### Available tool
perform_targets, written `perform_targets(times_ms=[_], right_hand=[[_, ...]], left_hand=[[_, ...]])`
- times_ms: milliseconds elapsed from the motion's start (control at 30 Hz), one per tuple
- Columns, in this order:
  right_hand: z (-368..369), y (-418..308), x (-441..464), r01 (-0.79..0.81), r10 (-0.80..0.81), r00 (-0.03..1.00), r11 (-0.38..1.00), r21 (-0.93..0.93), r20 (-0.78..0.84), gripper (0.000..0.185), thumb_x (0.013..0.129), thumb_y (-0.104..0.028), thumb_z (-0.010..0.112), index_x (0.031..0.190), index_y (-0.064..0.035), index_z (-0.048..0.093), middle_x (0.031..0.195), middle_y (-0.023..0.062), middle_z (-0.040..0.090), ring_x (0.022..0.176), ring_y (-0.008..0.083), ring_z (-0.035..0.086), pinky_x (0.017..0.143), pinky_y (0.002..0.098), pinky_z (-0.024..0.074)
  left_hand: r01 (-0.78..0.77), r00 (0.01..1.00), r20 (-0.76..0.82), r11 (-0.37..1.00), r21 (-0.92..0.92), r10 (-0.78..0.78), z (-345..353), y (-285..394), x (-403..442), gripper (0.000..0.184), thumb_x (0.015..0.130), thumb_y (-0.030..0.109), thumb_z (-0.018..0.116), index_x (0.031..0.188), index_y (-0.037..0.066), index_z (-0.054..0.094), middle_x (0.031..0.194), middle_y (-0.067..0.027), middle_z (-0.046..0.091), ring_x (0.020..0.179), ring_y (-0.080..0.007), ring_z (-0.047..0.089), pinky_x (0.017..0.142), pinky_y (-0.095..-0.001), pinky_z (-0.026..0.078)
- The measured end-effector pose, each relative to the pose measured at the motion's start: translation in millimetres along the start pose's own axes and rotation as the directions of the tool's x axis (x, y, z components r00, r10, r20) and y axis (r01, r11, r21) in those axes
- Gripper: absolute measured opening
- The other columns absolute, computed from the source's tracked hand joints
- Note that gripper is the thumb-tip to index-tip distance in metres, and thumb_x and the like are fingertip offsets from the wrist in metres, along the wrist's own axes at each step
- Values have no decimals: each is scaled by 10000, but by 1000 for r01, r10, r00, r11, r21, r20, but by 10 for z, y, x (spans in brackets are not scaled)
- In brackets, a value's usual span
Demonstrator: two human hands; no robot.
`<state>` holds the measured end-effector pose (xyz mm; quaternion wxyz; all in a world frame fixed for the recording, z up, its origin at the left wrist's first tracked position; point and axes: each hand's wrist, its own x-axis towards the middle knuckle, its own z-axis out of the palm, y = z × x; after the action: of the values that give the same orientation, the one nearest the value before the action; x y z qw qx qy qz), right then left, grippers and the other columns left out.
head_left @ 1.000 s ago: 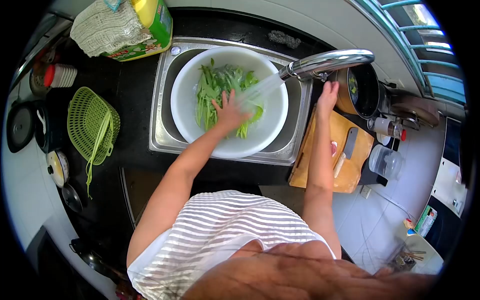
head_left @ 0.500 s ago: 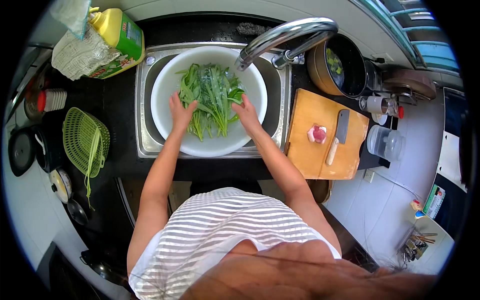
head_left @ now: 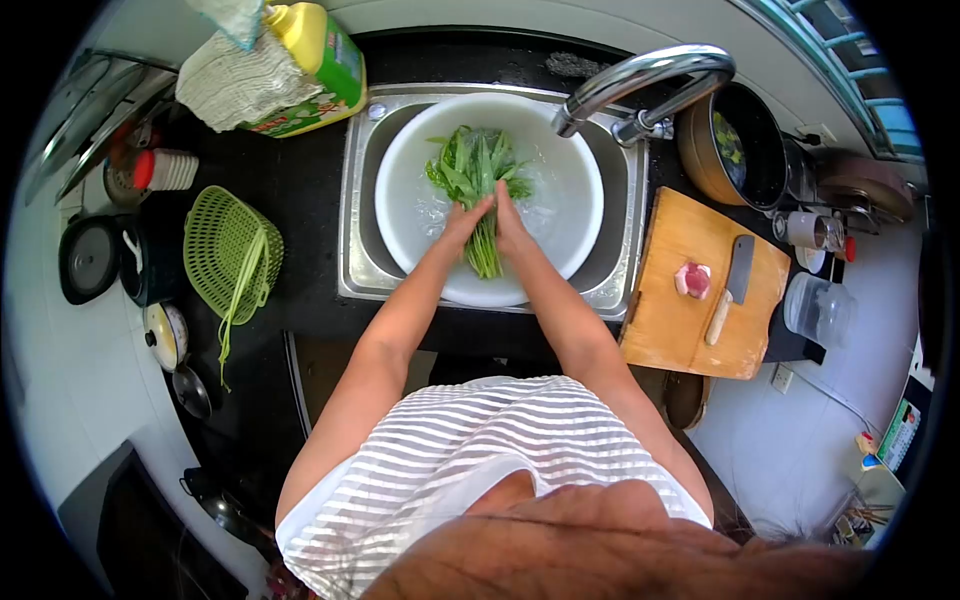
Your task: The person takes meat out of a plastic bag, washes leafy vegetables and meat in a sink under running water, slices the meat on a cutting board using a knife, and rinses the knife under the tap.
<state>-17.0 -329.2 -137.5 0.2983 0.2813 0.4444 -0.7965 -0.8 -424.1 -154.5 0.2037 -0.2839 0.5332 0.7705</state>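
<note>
Head cam: greens (head_left: 482,175) could slip

L hand (head_left: 463,222) & R hand (head_left: 512,228) press tog. w/ bunch btwn them, inside white basin (head_left: 572,215). Wet stems (head_left: 485,255) may slide out if squeeze is uneven; leaves (head_left: 458,160) may bruise if too hard.

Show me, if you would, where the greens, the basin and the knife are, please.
Greens (head_left: 475,180): head view, on the leaves.
Basin (head_left: 401,200): head view, on its inner wall.
Knife (head_left: 740,270): head view, on the blade.
</note>
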Motion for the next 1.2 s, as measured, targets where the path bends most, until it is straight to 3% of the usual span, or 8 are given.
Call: perform_targets(times_ms=[33, 200, 567, 767, 900, 1000, 1100, 1200], right_hand=[[112, -173, -213, -101, 80, 988, 983, 153, 136, 670, 824, -573, 338, 1215, -32, 398, 1140, 153, 482, 1042, 270, 460, 912, 401, 350], [100, -233, -411, -96, 59, 922, 992, 78, 383, 690, 824, -605, 271, 1285, -91, 282, 1269, 86, 363, 1167, 217, 340, 952, 408, 300], [211, -600, -1174, -121, 81, 860, 992, 46, 504, 615, 838, -525, 364, 1226, -48, 370, 1213, 80, 429, 1134, 205, 382, 950, 409, 288], [-674, -758, -1433, 241, -241, 970, 967, 83, -8, 352, 854, -280, 484, 1081, -11, 499, 1052, 105, 534, 985, 218, 510, 841, 336, 407], [-976, -684, -1500, 265, -262, 964, 960, 88, -49, 334, 854, -235, 488, 1088, 4, 478, 1048, 122, 526, 968, 200, 517, 808, 296, 424], [-1026, -572, -1434, 428, -570, 736, 810, -400, -365, 350, 832, -214, 529, 1113, -16, 460, 968, 58, 533, 833, 133, 535, 691, 258, 456], [-1002, -482, -1315, 218, -257, 924, 963, -161, -282, 322, 818, -208, 548, 1080, -35, 476, 944, 45, 548, 796, 126, 548, 643, 245, 467], [-1000, -467, -1231, 204, -224, 951, 973, -112, -212, 252, 793, -138, 538, 1002, -8, 485, 903, 81, 570, 733, 145, 571, 539, 241, 487]], left_hand=[[-7, 1000, -7, 1000, 4, 7, -7, 84, -53, 699, 700, 329, 682, 1231, 37, 333, 1135, -129, 486, 1030, -235, 486, 850, -348, 408], [75, 980, 185, 997, -28, -69, -61, 396, -384, 636, 720, 229, 676, 1225, 53, 331, 1098, -106, 505, 1001, -205, 504, 811, -325, 445], [-17, 969, 245, 1000, 20, 11, -198, 1010, -928, 425, 649, 36, 645, 1051, -6, 511, 903, -90, 583, 794, -175, 573, 713, -294, 475], [88, 985, 159, 988, -126, -68, -541, 1157, -1041, 229, 662, 81, 650, 859, 26, 546, 690, -58, 569, 543, -169, 571, 460, -280, 489], [111, 990, 109, 967, -228, -87, -637, 1191, -1143, 181, 671, 118, 655, 797, 44, 548, 631, -62, 559, 472, -176, 555, 435, -291, 491], [31, 998, 59, 939, -343, -12, -544, 1302, -1345, 185, 679, 140, 652, 798, 43, 548, 627, -70, 571, 486, -169, 564, 436, -281, 496], [10, 998, 65, 929, -369, 15, -531, 1348, -1458, 181, 684, 140, 646, 799, 41, 548, 627, -73, 573, 493, -168, 567, 445, -277, 499], [-16, 998, 44, 924, -383, 36, -596, 1255, -1434, 179, 691, 129, 639, 816, 37, 550, 644, -71, 578, 503, -168, 570, 459, -275, 502]])
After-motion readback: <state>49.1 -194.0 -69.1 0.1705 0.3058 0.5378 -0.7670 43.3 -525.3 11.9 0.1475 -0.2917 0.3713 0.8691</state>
